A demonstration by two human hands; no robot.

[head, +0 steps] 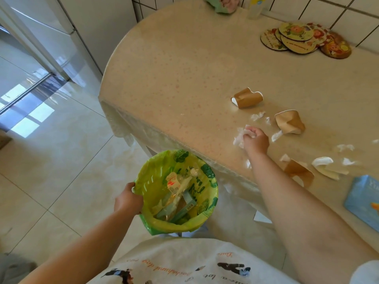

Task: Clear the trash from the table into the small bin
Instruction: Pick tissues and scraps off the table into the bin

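Observation:
My left hand point(128, 199) grips the rim of the small bin point(213, 193), lined with a green-yellow bag and held just below the table's front edge. Wrappers and cartons lie inside it. My right hand point(256, 139) rests on the beige table point(174, 68), closed on a crumpled white tissue point(239, 138). A crushed brown paper cup point(247, 97) lies beyond the hand, another point(290, 121) to its right, and a torn one point(299, 171) beside my forearm. White paper scraps point(258, 116) and a torn white cup piece point(326, 165) are scattered around.
A blue tissue pack point(363, 201) lies at the table's right edge. A stack of round cartoon coasters point(303, 38) sits at the back by the tiled wall, with a bottle point(255, 7) and a green pouch point(222, 5) farther back. Tiled floor extends to the left.

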